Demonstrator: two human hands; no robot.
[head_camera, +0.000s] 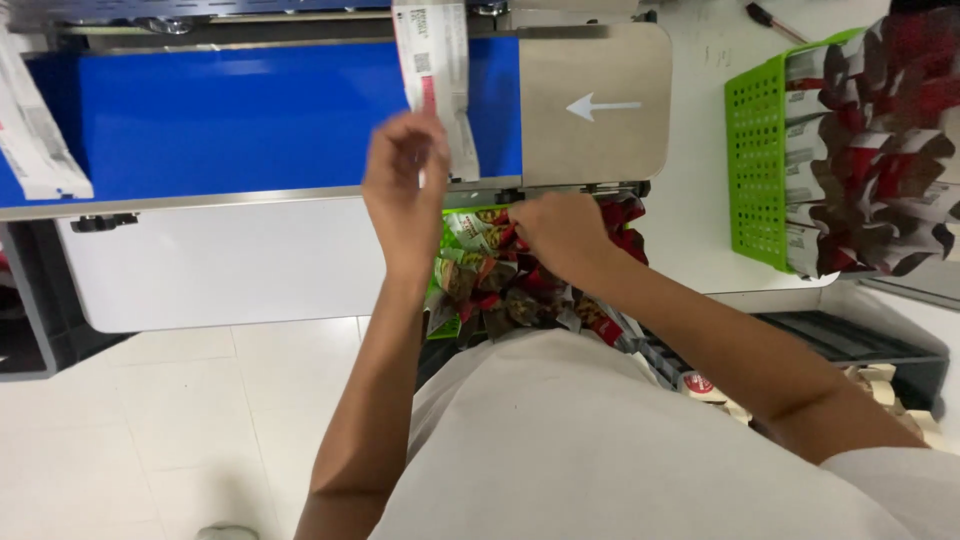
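My left hand (405, 175) is raised over the blue conveyor belt (240, 110) and pinches the lower end of a long white packet (437, 70) with a red patch, which lies across the belt's near edge. My right hand (562, 235) reaches down into a pile of red and green snack packets (490, 280) held in a green basket below the conveyor's edge; its fingers are closed among the packets. Whether it grips one is hidden.
Another white packet (35, 140) lies at the belt's far left. A beige plate with a white arrow (600, 105) pointing left sits at the belt's right end. A green basket (760, 160) full of red packets stands on the white table at right. A dark crate (860, 345) sits lower right.
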